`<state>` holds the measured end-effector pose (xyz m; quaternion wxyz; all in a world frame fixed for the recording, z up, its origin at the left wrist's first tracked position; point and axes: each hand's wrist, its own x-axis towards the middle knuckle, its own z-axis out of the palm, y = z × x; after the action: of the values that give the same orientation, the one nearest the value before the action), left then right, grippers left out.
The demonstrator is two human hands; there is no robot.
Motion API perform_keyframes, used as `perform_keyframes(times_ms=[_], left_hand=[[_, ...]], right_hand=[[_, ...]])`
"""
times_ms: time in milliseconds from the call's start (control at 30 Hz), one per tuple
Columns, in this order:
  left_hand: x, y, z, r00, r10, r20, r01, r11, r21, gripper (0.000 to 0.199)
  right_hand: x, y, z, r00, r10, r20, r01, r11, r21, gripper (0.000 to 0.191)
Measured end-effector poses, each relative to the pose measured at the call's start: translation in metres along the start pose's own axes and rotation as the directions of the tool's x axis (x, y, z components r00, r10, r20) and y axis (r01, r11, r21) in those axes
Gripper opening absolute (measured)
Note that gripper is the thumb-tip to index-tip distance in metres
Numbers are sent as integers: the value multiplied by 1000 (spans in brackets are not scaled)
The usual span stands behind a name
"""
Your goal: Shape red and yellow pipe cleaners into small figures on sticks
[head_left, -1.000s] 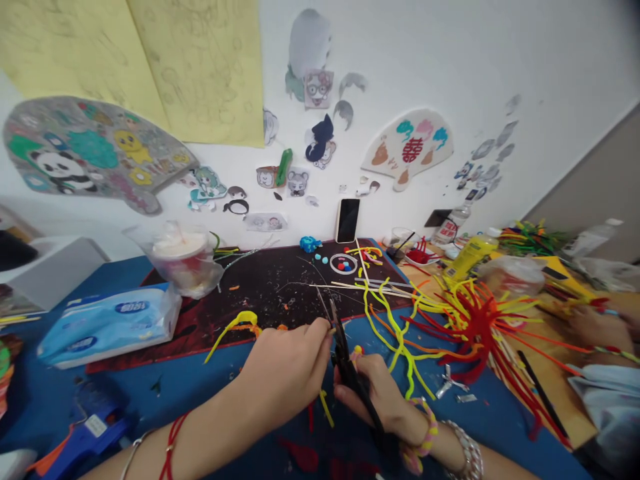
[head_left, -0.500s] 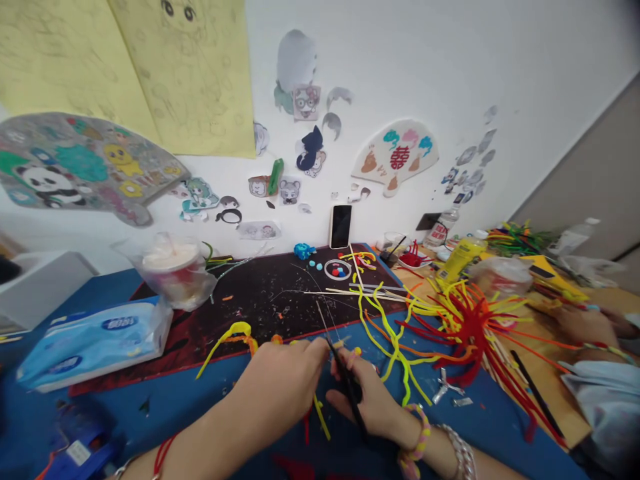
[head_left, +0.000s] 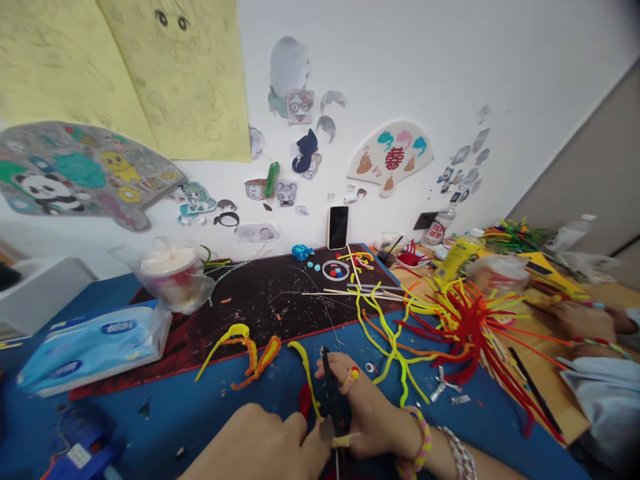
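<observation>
My right hand (head_left: 367, 407) is closed around a slim black tool (head_left: 331, 387), which stands nearly upright; its exact kind is unclear. My left hand (head_left: 270, 443) is closed in a pinch beside the tool's lower part. A small pale yellow piece (head_left: 346, 441) shows by the left fingertips, and I cannot make out what they grip. Just beyond the hands lies a bent yellow pipe cleaner (head_left: 306, 370), with a red piece (head_left: 305, 400) next to it. Farther left is a twisted yellow and orange pipe-cleaner shape (head_left: 253, 353). A googly eye (head_left: 370, 367) lies beyond my right hand.
Red and yellow pipe cleaners (head_left: 470, 320) spread across the right side. A tissue pack (head_left: 100, 343), bagged cup (head_left: 173, 273) and blue glue gun (head_left: 83, 447) are at left. A phone (head_left: 338, 228) leans on the wall. Another person's hand (head_left: 583, 323) is at far right.
My left hand has moved down towards me, uncovering the yellow pipe cleaner and orange shape. The black tool has turned more upright; its thin pointed end no longer shows at the top.
</observation>
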<state>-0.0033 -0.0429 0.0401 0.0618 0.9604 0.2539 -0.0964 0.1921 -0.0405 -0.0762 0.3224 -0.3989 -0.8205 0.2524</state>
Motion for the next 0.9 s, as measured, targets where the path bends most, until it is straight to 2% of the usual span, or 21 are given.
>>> perform_keyframes(times_ms=[67, 100, 300, 533, 667, 833, 900], left_hand=[[1, 1, -3, 997, 20, 80, -25, 998, 59, 23], [1, 2, -4, 997, 13, 80, -18, 998, 60, 23], [3, 2, -8, 999, -24, 33, 24, 1000, 1, 29], [3, 0, -9, 998, -60, -16, 59, 995, -81, 18], [1, 0, -13, 997, -55, -50, 50, 994, -92, 18], [-1, -4, -20, 999, -36, -7, 35, 999, -37, 20], [0, -9, -18, 998, -4, -56, 1, 999, -54, 18]], right_hand=[[-2, 3, 2, 1000, -15, -5, 15, 1000, -12, 69], [-2, 5, 3, 1000, -22, -11, 22, 1000, -19, 72], [-6, 11, 7, 996, -62, -56, 58, 996, -65, 84], [-5, 12, 10, 997, -28, -73, 23, 998, -59, 89], [-5, 13, 12, 996, -2, -86, -2, 999, -50, 87], [-4, 13, 13, 994, 15, -109, -21, 998, -51, 86], [-4, 11, 12, 990, 26, -135, -33, 998, -50, 84]])
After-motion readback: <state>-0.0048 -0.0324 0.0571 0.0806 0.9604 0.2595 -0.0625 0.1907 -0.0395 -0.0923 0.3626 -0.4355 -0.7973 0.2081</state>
